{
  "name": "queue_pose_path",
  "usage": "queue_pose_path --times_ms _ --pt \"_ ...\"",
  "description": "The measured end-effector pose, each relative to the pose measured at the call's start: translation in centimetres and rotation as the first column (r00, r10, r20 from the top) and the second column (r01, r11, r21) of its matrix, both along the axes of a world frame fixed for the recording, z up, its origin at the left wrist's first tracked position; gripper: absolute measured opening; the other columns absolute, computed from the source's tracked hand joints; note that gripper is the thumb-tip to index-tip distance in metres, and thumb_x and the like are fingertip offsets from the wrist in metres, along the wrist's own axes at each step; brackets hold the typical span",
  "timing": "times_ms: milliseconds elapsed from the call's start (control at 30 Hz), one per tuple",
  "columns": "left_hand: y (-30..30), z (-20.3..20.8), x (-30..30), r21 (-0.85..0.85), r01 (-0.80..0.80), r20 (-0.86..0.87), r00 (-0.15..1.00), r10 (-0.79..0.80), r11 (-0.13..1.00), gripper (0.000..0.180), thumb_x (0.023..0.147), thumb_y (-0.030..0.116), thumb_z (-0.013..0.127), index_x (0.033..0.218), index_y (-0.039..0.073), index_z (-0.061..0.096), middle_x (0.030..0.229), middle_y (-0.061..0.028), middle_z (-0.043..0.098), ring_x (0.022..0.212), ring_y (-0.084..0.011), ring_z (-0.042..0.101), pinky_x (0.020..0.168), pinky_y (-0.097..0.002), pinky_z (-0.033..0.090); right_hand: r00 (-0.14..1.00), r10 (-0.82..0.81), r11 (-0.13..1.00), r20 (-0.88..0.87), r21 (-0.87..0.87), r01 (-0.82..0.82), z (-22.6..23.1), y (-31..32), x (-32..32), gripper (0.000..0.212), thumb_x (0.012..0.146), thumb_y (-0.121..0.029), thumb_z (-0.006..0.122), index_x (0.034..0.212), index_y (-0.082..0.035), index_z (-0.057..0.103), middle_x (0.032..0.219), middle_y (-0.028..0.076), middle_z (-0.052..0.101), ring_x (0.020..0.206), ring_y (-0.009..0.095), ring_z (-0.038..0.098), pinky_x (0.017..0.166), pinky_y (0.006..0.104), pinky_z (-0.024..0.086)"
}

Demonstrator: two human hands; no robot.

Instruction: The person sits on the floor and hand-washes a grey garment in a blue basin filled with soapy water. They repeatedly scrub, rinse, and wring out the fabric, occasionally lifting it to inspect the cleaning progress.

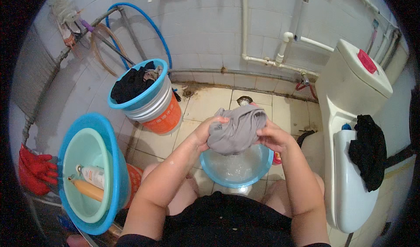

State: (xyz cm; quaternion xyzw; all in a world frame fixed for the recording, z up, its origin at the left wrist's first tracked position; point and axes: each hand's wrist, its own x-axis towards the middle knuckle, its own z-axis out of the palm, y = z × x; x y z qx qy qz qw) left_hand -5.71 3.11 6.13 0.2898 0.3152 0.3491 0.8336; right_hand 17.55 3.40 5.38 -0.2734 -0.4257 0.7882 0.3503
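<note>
A bunched grey cloth [236,131], perhaps a garment, is held up between my two hands. My left hand [209,131] grips its left side, thumb across the front. My right hand [272,135] has hold of the right side, fingers partly hidden by the folds. Just below the cloth, a blue basin [206,170] with cloudy, sudsy water stands on the floor between my legs. The cloth covers the basin's far rim, and I cannot tell whether it touches the water.
Left, a blue basin of dark clothes [133,86] tops a white-and-orange bucket [164,118]. Nearer, a pale green basin [94,144] with bottles sits inside a larger blue basin [114,159], beside red gloves [37,170]. Right is a toilet [350,181] with black cloth [368,153] on its lid.
</note>
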Motion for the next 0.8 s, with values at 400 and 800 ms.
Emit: queue_pose_path --times_ms 400,800 --pt "0.2 -2.7 1.5 -0.166 0.021 0.163 0.987 0.006 0.986 0.058 0.088 0.054 0.038 0.128 0.011 0.042 0.129 -0.0079 0.046 0.117 -0.0231 0.047 0.097 -0.0439 0.037 0.853 -0.519 0.845 -0.052 0.118 0.521 0.4 0.0 -1.6 0.035 0.076 -0.024 0.070 0.102 -0.006 0.055 0.107 0.009 0.052 0.096 0.022 0.052 0.085 0.0336 0.042" --pt "-2.1 -1.5 4.8 -0.090 -0.238 0.347 0.903 0.255 0.967 0.054 0.089 0.047 0.039 0.126 0.008 0.041 0.126 -0.0091 0.047 0.116 -0.0247 0.047 0.096 -0.0408 0.039 0.595 -0.780 0.230 -0.194 0.796 0.560 3.2 -3.1 -4.5 0.027 0.072 -0.022 0.070 0.086 -0.004 0.057 0.099 0.009 0.050 0.095 0.023 0.048 0.087 0.0343 0.037"
